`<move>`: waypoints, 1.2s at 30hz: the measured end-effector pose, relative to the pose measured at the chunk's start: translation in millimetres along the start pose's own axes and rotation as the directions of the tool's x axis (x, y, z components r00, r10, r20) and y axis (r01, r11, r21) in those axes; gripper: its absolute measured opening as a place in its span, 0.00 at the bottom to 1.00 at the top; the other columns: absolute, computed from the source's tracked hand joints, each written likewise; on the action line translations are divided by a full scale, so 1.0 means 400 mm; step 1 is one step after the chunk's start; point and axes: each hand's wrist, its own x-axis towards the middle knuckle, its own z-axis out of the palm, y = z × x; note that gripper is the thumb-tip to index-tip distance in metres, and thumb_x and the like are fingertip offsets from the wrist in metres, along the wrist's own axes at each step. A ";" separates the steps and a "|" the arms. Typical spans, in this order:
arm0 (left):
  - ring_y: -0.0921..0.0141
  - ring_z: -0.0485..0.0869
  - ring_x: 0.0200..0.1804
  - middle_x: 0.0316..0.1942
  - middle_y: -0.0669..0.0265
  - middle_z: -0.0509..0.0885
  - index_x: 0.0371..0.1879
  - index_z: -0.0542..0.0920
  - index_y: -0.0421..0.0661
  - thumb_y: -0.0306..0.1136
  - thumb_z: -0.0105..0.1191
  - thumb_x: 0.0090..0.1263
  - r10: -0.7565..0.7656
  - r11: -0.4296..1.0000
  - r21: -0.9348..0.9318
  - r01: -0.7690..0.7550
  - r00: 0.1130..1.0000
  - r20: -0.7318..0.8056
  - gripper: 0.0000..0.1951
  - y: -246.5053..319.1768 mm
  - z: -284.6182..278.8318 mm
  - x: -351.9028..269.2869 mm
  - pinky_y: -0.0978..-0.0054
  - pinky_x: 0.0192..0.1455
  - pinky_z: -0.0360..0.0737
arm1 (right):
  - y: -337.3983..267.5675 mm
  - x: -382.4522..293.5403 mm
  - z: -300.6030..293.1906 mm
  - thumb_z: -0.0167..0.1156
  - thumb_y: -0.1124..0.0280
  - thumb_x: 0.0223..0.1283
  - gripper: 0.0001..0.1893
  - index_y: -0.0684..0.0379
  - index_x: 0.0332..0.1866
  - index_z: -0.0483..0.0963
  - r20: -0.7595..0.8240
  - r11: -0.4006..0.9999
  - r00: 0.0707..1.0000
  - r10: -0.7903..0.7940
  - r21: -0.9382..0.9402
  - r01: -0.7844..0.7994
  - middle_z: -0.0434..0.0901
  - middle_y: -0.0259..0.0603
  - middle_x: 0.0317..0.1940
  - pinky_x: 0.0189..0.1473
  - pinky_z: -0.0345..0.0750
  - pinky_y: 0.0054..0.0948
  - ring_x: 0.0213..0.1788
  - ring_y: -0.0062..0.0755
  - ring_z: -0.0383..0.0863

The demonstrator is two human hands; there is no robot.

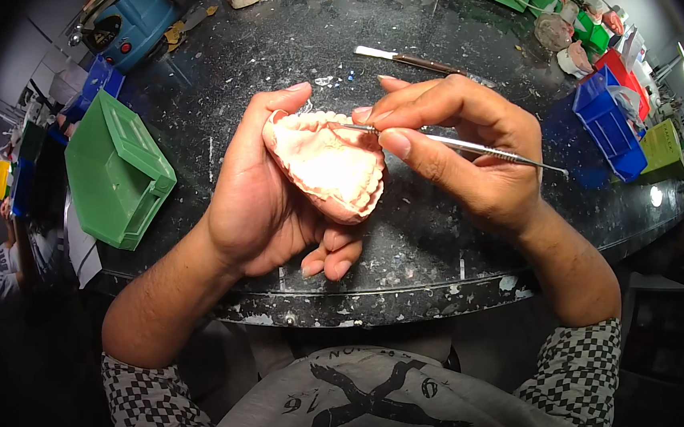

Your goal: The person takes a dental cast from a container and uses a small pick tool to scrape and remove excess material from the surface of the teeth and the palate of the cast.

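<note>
A pale pink plaster dental cast [322, 164] with a row of teeth along its rim rests in my left hand [270, 208]. My left thumb braces its far left edge, and the fingers curl beneath it. Bright light washes out the middle of the cast. Between thumb and fingertips, my right hand [474, 145] grips a thin metal dental carver [468, 145]. The tool's working tip meets the inner side of the teeth at the far edge, and its other end juts out to the right. A clear thin scrap shows behind the cast.
Beyond my right hand lies a knife with a brown handle [426, 62]. A green plastic bin [104, 177] stands left, near a blue machine [134, 22]. On the right are a blue bin [608, 120] and plaster casts [574, 58]. Another person [3, 265] is at far left.
</note>
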 end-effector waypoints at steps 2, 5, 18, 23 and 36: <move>0.56 0.80 0.16 0.17 0.54 0.77 0.40 0.78 0.37 0.68 0.22 0.72 -0.006 1.000 -0.017 0.006 1.000 -0.023 0.42 0.001 0.003 -0.001 0.74 0.10 0.70 | -0.001 -0.001 0.000 0.66 0.78 0.64 0.05 0.67 0.43 0.81 -0.002 1.000 1.000 0.012 0.000 -0.012 0.85 0.42 0.41 0.49 0.82 0.24 0.45 0.23 0.85; 0.56 0.78 0.14 0.27 0.54 0.81 0.46 0.78 0.38 0.67 0.23 0.73 -0.005 0.999 -0.041 0.004 1.000 -0.009 0.40 0.002 -0.007 0.002 0.71 0.10 0.72 | -0.003 0.003 -0.007 0.65 0.78 0.64 0.05 0.67 0.43 0.81 0.014 1.000 1.000 0.002 -0.021 -0.001 0.85 0.42 0.40 0.48 0.81 0.23 0.44 0.23 0.85; 0.57 0.74 0.11 0.24 0.54 0.80 0.46 0.78 0.37 0.62 0.27 0.71 -0.043 0.992 -0.122 0.035 0.997 -0.063 0.37 0.008 0.012 -0.005 0.70 0.10 0.70 | 0.008 0.001 -0.001 0.65 0.74 0.64 0.05 0.65 0.40 0.81 0.047 0.983 0.994 -0.101 -0.151 0.107 0.86 0.40 0.37 0.46 0.80 0.24 0.41 0.24 0.85; 0.61 0.74 0.10 0.40 0.52 0.82 0.51 0.73 0.34 0.58 0.29 0.73 0.048 0.996 -0.073 -0.045 0.998 0.045 0.35 0.007 0.001 0.005 0.67 0.07 0.75 | 0.007 -0.001 0.007 0.62 0.76 0.67 0.05 0.66 0.43 0.78 -0.043 0.896 0.985 0.169 0.423 -0.135 0.85 0.43 0.41 0.51 0.81 0.27 0.45 0.26 0.85; 0.49 0.86 0.32 0.37 0.37 0.83 0.59 0.73 0.35 0.61 0.26 0.69 0.085 0.996 0.030 -0.087 0.995 0.041 0.39 -0.012 0.007 0.006 0.68 0.19 0.82 | 0.001 -0.006 0.010 0.57 0.82 0.67 0.02 0.69 0.41 0.76 -0.099 0.972 0.995 0.020 0.236 0.004 0.83 0.51 0.40 0.63 0.80 0.50 0.47 0.37 0.86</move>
